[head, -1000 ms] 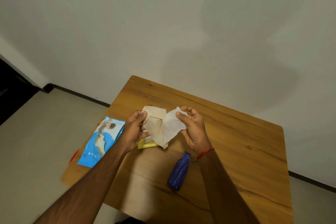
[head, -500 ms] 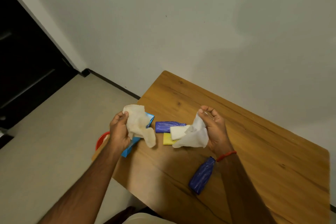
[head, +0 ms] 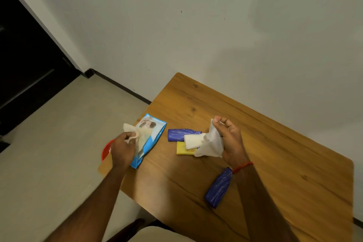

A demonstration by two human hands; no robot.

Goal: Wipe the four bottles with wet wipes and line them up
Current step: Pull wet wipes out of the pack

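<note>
Two wipes are held: the left hand [head: 122,148] curls its fingers round a crumpled wipe [head: 130,131] over the wipes pack [head: 152,136]; the right hand [head: 230,141] pinches a white wipe [head: 211,144]. Just beside it lie the purple bottle [head: 179,134], white bottle [head: 192,140] and yellow bottle [head: 181,150]; the blue bottle [head: 218,188] lies by that wrist.

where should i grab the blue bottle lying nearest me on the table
Take the near blue bottle round the middle of its body, coming down from above. It lies flat on the table, neck pointing away and base toward the near edge, so a grip closing across its narrow width should fit best.
</note>
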